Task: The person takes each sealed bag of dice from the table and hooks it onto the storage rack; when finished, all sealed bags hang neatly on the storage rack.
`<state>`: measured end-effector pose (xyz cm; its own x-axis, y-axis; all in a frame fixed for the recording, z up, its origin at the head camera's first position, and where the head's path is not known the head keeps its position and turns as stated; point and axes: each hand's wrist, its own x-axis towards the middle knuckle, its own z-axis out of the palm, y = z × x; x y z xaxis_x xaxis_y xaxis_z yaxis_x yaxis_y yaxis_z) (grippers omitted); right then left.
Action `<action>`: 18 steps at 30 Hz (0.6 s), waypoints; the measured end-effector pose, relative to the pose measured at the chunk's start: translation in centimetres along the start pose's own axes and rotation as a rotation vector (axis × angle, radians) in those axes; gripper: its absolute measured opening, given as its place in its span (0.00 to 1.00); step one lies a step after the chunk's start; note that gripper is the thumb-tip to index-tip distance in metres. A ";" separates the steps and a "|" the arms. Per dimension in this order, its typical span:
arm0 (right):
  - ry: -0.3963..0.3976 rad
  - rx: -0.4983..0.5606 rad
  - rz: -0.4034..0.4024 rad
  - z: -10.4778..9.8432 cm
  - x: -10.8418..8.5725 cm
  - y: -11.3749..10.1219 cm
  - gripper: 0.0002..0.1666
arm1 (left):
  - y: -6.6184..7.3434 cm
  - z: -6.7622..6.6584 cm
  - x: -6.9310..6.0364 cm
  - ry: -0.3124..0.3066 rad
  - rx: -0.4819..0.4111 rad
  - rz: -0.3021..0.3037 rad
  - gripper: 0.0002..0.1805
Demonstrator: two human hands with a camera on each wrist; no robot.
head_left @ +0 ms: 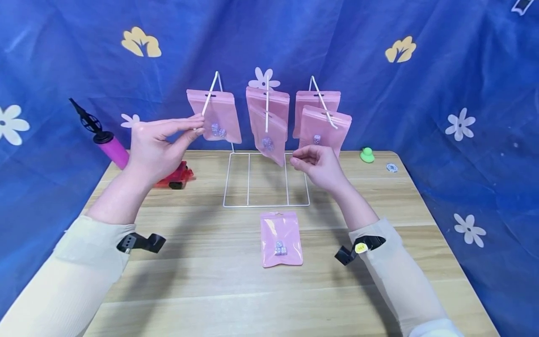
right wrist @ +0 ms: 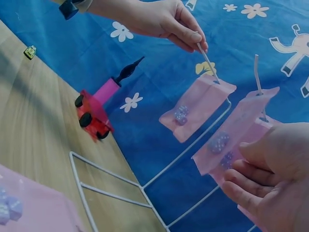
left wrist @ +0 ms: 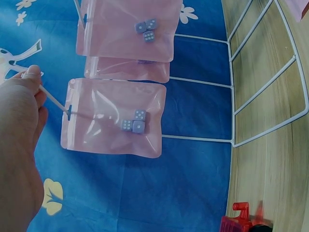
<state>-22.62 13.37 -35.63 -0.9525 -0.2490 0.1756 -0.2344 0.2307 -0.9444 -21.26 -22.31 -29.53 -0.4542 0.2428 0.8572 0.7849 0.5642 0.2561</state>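
My left hand (head_left: 157, 145) pinches the free end of the left hook (head_left: 209, 96) of a white wire rack (head_left: 266, 206). On that hook hangs one pink zip bag (left wrist: 113, 94) with purple dice (left wrist: 138, 126) inside. My right hand (head_left: 320, 166) hovers just in front of the middle and right bags, fingers loosely curled, nothing between them. Two pink bags hang from the middle hook (head_left: 267, 105), two more from the right hook (head_left: 323, 100). Another pink bag (head_left: 281, 229) with dice lies flat on the table before the rack.
A magenta pump (head_left: 114, 150) with a black nozzle and a red toy car (head_left: 177, 177) are behind my left forearm. At the table's back right sit a green toy duck (head_left: 367, 155) and a round chip (head_left: 391, 167). A blue patterned curtain (head_left: 358, 28) surrounds the table.
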 end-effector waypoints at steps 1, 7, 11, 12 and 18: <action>-0.010 -0.005 0.006 -0.1 -0.3 0.2 0.11 | 0.0 0.0 0.0 0.001 -0.003 -0.002 0.14; -0.078 -0.013 0.071 -0.6 -2.5 1.9 0.13 | 0.0 -0.1 0.0 -0.012 -0.011 -0.008 0.13; -0.101 -0.028 0.120 -1.0 -4.1 3.1 0.14 | 0.0 0.0 0.0 -0.012 -0.018 -0.013 0.13; -0.105 -0.029 0.133 -1.1 -4.4 3.4 0.15 | 0.0 0.0 0.0 -0.012 -0.017 -0.013 0.13; -0.153 -0.026 0.167 -1.4 -6.2 5.6 0.17 | 0.0 -0.1 -0.1 -0.008 -0.013 -0.013 0.13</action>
<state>-18.33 17.51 -41.57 -0.9383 -0.3446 -0.0286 -0.0828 0.3043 -0.9490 -21.21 -22.40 -29.61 -0.4679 0.2418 0.8501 0.7840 0.5575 0.2730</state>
